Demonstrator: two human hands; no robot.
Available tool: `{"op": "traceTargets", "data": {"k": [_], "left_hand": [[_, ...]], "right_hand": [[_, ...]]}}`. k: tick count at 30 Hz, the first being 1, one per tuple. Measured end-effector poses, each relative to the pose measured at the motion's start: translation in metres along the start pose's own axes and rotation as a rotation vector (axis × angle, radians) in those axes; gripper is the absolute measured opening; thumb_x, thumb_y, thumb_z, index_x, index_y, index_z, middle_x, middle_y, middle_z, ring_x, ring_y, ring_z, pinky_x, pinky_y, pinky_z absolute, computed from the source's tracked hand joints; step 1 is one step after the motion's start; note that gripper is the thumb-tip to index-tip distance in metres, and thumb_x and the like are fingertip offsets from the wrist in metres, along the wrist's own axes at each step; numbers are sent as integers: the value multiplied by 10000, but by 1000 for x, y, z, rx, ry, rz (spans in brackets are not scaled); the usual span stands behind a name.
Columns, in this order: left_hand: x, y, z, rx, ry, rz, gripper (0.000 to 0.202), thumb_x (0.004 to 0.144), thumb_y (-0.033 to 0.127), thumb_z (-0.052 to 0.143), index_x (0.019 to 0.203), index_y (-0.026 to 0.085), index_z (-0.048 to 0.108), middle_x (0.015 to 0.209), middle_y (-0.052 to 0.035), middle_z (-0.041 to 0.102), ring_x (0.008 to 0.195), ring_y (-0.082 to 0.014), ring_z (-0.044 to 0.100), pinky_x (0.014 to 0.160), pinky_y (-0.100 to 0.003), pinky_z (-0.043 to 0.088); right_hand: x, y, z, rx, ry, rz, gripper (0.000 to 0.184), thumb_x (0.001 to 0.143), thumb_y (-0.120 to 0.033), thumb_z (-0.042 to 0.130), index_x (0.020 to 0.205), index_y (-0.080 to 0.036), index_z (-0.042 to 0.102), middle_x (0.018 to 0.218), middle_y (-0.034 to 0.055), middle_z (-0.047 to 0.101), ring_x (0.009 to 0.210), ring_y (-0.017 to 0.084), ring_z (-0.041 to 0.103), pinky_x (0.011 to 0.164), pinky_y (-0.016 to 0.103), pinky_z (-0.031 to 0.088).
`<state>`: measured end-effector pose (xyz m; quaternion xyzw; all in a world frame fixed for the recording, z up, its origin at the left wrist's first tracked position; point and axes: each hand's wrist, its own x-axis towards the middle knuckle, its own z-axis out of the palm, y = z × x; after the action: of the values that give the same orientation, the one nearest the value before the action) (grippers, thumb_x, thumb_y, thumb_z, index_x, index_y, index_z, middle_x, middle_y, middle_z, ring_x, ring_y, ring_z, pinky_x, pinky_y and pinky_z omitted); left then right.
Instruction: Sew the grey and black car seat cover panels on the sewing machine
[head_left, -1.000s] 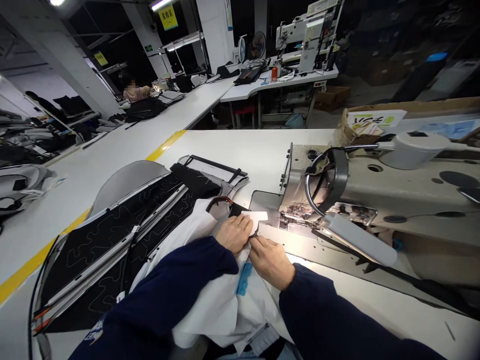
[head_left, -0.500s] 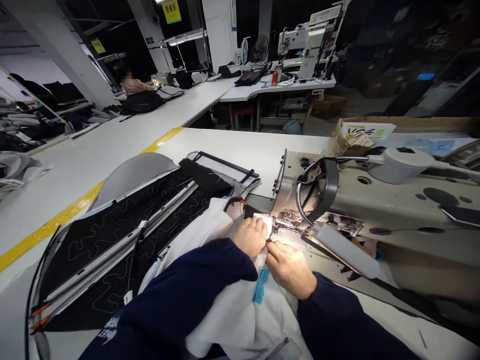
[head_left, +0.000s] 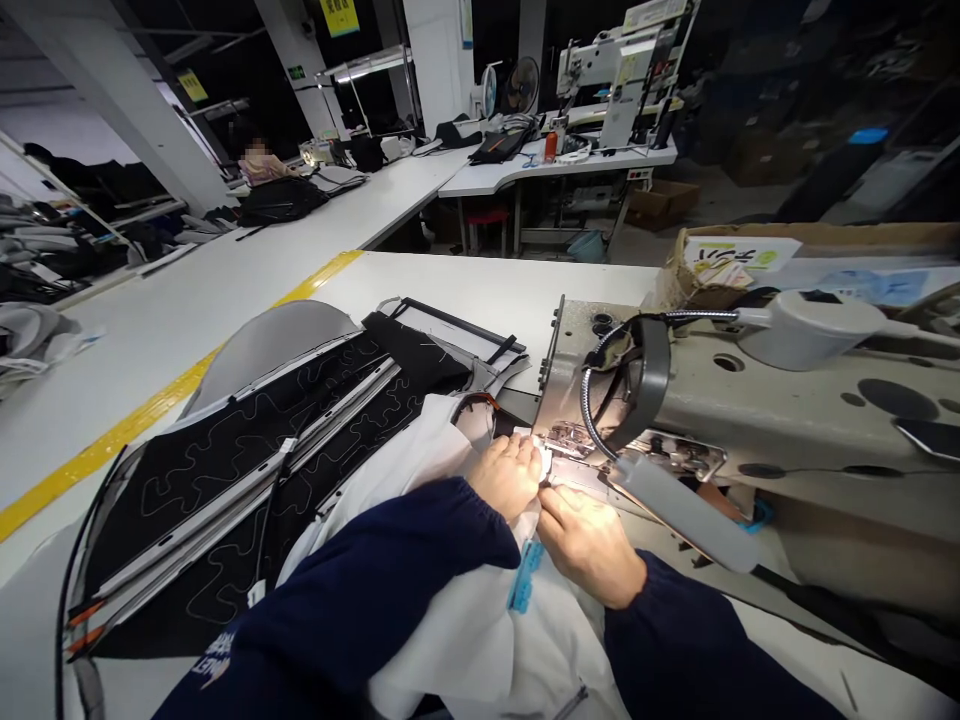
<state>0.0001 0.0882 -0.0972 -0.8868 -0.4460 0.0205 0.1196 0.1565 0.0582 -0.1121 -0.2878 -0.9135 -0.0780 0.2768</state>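
Observation:
My left hand [head_left: 507, 474] presses on white fabric [head_left: 450, 590] beside the needle area of a sewing machine [head_left: 795, 400], its fingers drawn together. Close below it, my right hand [head_left: 589, 540] pinches the fabric's edge, thumb and fingertips partly hidden. A blue toothed strip [head_left: 526, 577] lies on the white fabric under my wrists. Joined to or lying against the fabric on the left is a large black panel [head_left: 247, 480] with wavy stitch lines, pale strips and grey edges. The machine's lamp [head_left: 690, 510] lights the stitching spot; the needle is hidden.
Yellow tape [head_left: 165, 400] crosses the white table [head_left: 480, 275]. A cardboard box [head_left: 847, 237] stands behind the machine on the right. Farther off are another sewing machine [head_left: 615, 90], an orange bottle [head_left: 551, 147], fans and a seated person [head_left: 262, 165].
My hands and the white fabric have shifted slightly relative to the machine, toward its needle area. The view has moved a little. Both hands keep their hold.

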Motion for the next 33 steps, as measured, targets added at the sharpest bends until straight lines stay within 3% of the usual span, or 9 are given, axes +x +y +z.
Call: {"op": "traceTargets", "data": {"k": [9,12,14,16,18,22,28,30,33], "left_hand": [[-3,-2,-3,-43,9,35,365,959,180,329,1219,66,557,1289,-150,549,1199,-247,502,970,-356,410],[-8,-11,-7,-134,62,92,309,957,204,357,1135,140,601,1190,-83,606,1150,-213,509,1030,-385,351],[-12,-15,-8,-193,127,115,256,931,201,408,1069,173,623,1130,-45,621,1134,-202,495,1080,-402,284],[-14,-18,-9,-229,172,122,195,882,187,480,994,186,640,1079,-32,620,1111,-201,482,1100,-398,240],[-15,-19,-8,-238,164,133,149,841,185,529,929,183,648,996,-34,614,1032,-199,492,1082,-392,248],[-14,-19,-7,-227,68,194,131,851,193,514,861,164,641,884,-54,582,877,-191,487,937,-368,348],[-11,-16,-11,-229,-17,191,161,852,160,500,889,161,656,904,-69,582,900,-213,501,813,-355,384],[-6,-16,-11,-294,-52,147,190,855,156,505,936,169,676,930,-72,591,922,-212,514,801,-336,407],[4,-21,-9,-502,-42,-64,255,892,147,459,964,181,701,941,-57,620,894,-174,553,787,-281,447]], "right_hand": [[-4,-4,0,21,-25,1,294,910,-91,414,659,-134,563,761,71,537,706,179,419,647,322,360],[-5,-11,-4,81,-54,49,270,906,-63,371,797,-125,610,908,96,580,846,202,482,838,372,424],[-6,-17,-7,182,-93,73,310,873,-19,323,943,-115,609,1088,122,563,1037,235,477,1022,464,354],[-7,-24,-9,286,-139,109,372,841,0,305,1086,-98,566,1216,140,508,1162,256,423,1079,508,304],[-7,-30,-9,354,-181,136,375,844,-17,317,1144,-84,533,1207,152,500,1138,253,430,1037,488,366],[-7,-35,-3,331,-201,95,287,867,-40,334,1018,-87,574,1068,156,530,1029,248,462,941,471,430],[-6,-22,5,220,-140,73,261,894,-64,354,923,-109,609,907,117,544,870,219,464,785,363,477],[-7,-18,7,159,-113,30,252,913,-89,367,893,-108,617,906,121,543,879,224,461,787,364,465],[-7,-12,6,90,-142,10,198,914,-101,421,851,-115,609,903,108,540,900,219,467,799,351,442]]}}
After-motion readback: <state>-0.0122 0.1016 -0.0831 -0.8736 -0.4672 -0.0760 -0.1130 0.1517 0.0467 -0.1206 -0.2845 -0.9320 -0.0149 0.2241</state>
